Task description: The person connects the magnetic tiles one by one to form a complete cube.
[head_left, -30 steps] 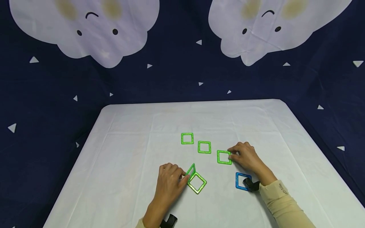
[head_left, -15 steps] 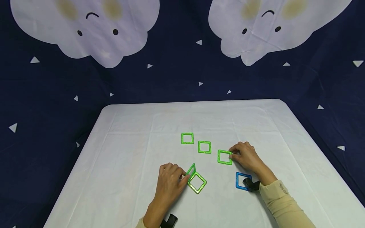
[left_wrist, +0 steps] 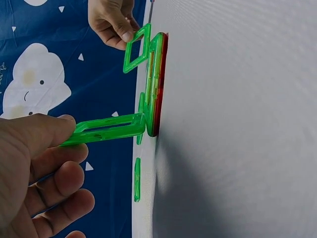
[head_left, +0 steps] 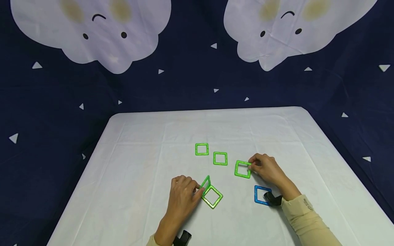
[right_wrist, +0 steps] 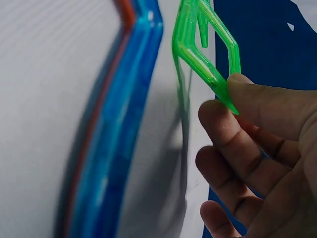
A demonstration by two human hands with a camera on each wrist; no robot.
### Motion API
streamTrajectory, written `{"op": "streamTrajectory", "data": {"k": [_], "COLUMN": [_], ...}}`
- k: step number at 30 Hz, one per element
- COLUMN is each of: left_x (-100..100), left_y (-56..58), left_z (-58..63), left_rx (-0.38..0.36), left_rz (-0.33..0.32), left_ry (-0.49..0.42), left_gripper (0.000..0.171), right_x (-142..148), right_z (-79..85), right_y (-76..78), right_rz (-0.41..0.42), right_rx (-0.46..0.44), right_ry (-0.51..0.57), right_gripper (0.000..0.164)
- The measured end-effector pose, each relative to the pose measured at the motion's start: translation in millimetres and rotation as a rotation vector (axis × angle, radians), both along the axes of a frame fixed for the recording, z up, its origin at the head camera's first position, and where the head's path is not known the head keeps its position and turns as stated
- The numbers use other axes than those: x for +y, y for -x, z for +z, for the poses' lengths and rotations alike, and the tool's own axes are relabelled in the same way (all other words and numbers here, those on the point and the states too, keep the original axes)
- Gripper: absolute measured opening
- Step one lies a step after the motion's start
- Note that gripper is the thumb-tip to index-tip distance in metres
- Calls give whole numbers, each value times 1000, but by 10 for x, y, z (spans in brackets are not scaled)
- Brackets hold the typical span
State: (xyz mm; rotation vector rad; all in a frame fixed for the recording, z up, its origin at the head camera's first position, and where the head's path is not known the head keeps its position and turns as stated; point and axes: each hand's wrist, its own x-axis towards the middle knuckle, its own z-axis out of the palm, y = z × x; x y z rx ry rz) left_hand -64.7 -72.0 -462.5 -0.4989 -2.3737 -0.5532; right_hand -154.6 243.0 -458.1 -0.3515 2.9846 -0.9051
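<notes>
My left hand [head_left: 183, 196] pinches a green square magnetic tile [left_wrist: 104, 135] between thumb and index finger. This tile stands up along one edge of a flat green square tile [head_left: 218, 202]; a red layer [left_wrist: 161, 91] shows beneath the flat one in the left wrist view. To the right, my right hand [head_left: 266, 169] pinches the right side of another green square tile [head_left: 236, 168] with thumb and index finger. That tile tilts, its held side raised over the table. Closer to me lies a blue square tile [head_left: 256, 195], partly hidden by the black wrist camera.
Two more green square tiles lie flat farther back, a far green tile [head_left: 196, 149] and a nearer green tile [head_left: 214, 158]. The white cloth-covered table [head_left: 138, 164] ends at a dark blue curtain [head_left: 191, 89] with clouds and triangles.
My right hand has moved slightly right, and the green tile it pinches has gone from lying nearly flat to tilted. The left hand and its tile have stayed about still.
</notes>
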Motion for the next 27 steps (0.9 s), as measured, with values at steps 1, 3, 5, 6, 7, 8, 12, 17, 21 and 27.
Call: {"op": "streamTrajectory", "data": {"k": [1,3,5,6,7,8,12,17,21,27], "left_x": [-1,-1,-1,-1,-2,-3,-7,-9,-10,-14], "left_y": [0,0,3,3,4,4,1,-1,-2,-1], "left_z": [0,0,1,2,2,2,5,5,4,2], "left_rx": [1,4,4,3,2,1,-3,-2,3,17], "left_rz": [0,0,1,2,3,3,3,2,-2,-12], "left_ry": [0,0,1,2,2,2,-2,-5,-2,0], "left_gripper": [21,21,21,21,21,21,21,21,22,22], "right_x": [-2,-5,-9,-12,-15,-18,-32,-55,-98,-196], "right_z": [4,14,25,31,39,45,75,96,123,164], "right_y": [-6,-17,-28,-32,-36,-41,-67,-114,-170,-289], "right_rz": [2,5,7,7,8,9,11,-4,-28,-72], "right_rx": [-5,-11,-20,-25,-30,-36,-58,-74,-65,-54], "right_ry": [6,21,38,47,53,61,95,130,149,174], "right_gripper": [13,11,10,10,10,10,9,7,7,11]}}
